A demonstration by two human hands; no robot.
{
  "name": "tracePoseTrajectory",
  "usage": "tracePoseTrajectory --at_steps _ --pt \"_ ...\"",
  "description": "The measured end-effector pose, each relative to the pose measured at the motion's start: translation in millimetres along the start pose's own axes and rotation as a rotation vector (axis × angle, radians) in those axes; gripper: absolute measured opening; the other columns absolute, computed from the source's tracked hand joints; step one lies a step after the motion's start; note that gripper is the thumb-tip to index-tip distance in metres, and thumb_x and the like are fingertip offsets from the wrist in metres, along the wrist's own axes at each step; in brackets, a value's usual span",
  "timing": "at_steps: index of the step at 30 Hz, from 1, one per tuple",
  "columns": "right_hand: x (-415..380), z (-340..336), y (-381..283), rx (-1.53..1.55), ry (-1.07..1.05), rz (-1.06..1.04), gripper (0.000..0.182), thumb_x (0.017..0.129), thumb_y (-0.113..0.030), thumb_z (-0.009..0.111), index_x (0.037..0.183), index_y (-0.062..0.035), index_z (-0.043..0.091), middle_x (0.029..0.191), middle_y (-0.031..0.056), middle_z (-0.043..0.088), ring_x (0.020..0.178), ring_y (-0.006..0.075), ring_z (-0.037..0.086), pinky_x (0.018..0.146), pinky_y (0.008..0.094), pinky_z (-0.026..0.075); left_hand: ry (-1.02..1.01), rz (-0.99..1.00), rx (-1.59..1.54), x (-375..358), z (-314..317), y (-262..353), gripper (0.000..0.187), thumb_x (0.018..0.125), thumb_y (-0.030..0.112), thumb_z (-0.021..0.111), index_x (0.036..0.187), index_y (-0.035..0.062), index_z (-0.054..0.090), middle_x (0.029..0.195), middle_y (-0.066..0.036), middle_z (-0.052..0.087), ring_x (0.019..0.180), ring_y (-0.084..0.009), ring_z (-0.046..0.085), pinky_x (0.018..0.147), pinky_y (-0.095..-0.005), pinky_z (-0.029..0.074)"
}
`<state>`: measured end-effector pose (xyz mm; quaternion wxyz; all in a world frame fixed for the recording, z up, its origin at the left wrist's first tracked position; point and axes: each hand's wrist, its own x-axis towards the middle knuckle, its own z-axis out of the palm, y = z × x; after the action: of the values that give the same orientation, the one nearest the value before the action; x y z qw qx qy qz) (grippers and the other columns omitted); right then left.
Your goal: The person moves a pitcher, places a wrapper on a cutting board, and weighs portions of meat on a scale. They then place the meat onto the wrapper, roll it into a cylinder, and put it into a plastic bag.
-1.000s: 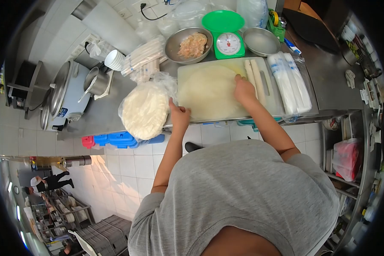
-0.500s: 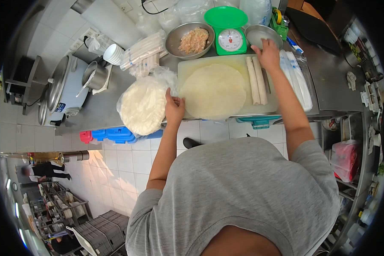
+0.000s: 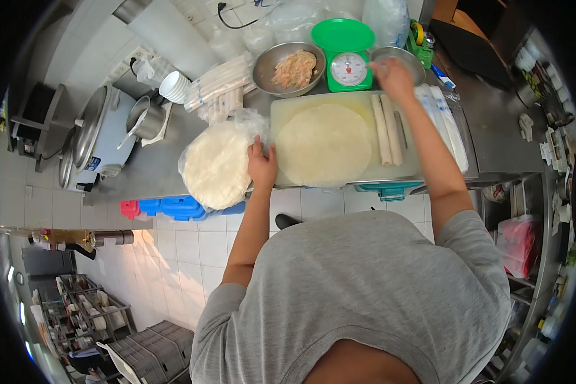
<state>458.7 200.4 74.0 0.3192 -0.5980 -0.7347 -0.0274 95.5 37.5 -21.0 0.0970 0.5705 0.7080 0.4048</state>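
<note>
A round, thin pale sheet (image 3: 326, 144) lies flat on the cutting board (image 3: 288, 109). Two long pale rolls (image 3: 386, 131) lie side by side on the board's right part, with a thin dark stick (image 3: 400, 130) beside them. My left hand (image 3: 261, 164) rests at the right edge of a plastic-wrapped stack of pale round sheets (image 3: 216, 165), fingers apart, holding nothing. Blurred by motion, my right hand (image 3: 393, 78) is over the near left rim of a small metal bowl (image 3: 411, 61); its fingers are smeared. Behind the board stands a metal bowl of minced filling (image 3: 294, 68).
A green scale (image 3: 349, 69) stands between the bowls. Plastic-wrapped long packets (image 3: 221, 83) lie behind the stack, white plastic bags (image 3: 443, 125) right of the board. A pot (image 3: 148, 120), white cups (image 3: 174, 87) and a large lidded cooker (image 3: 112, 128) occupy the left.
My right hand has moved from inside the small metal bowl toward its left rim, near the scale. The view has shifted slightly. The person at far left is no longer visible there.
</note>
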Motion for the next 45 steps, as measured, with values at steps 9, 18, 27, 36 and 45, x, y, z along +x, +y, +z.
tracePoseTrajectory --at_steps 9,18,27,36,45 --pt "-115.0 126.1 -162.3 0.187 -0.476 -0.675 0.069 0.085 -0.048 0.055 0.133 -0.0010 0.043 0.143 0.0197 0.035 0.135 0.0306 0.030 0.111 0.0446 0.021 0.045 0.036 -0.036 0.0 4.8 -2.8 0.045 0.084 0.020 0.064 0.122 -0.0007 0.054 0.097 -0.008 0.056 0.061 -0.0137 0.052 0.059 -0.0274 0.046" --pt "-116.8 81.3 -83.3 -0.081 -0.507 0.040 0.085 0.088 -0.053 0.047 0.138 0.0114 0.025 0.148 0.0265 0.022 0.140 0.0343 0.016 0.115 0.0427 0.012 0.026 0.077 -0.020 -1.0 2.6 -6.7 0.041 0.083 0.012 0.062 0.121 0.0010 0.054 0.095 -0.005 0.057 0.059 -0.0139 0.052 0.057 -0.0282 0.045" --pt "-92.7 120.0 -118.5 -0.003 -0.525 -0.199 0.086 0.088 -0.055 0.044 0.140 0.0093 0.023 0.148 0.0253 0.021 0.140 0.0350 0.015 0.115 0.0428 0.011 0.056 0.070 -0.053 -0.7 3.2 -6.0 0.037 0.083 0.010 0.057 0.119 0.0002 0.055 0.096 -0.008 0.058 0.067 -0.0200 0.056 0.062 -0.0324 0.047" --pt "-114.4 114.2 -185.7 0.287 -0.742 -0.769 0.069 0.090 -0.044 0.048 0.137 0.0046 0.034 0.145 0.0232 0.030 0.137 0.0341 0.024 0.114 0.0424 0.016 0.086 0.022 -0.204 1.9 3.3 -11.8 0.037 0.095 0.022 0.049 0.119 -0.0047 0.053 0.096 -0.015 0.057 0.081 -0.0262 0.057 0.075 -0.0346 0.046" --pt "-132.1 113.0 -198.0 0.224 -0.694 -0.713 0.071 0.091 -0.045 0.046 0.138 0.0058 0.031 0.146 0.0227 0.029 0.138 0.0324 0.024 0.114 0.0418 0.016 0.096 0.036 -0.198 0.1 2.9 -12.5 0.041 0.096 0.027 0.050 0.119 -0.0065 0.052 0.096 -0.016 0.056 0.079 -0.0261 0.055 0.073 -0.0344 0.045"
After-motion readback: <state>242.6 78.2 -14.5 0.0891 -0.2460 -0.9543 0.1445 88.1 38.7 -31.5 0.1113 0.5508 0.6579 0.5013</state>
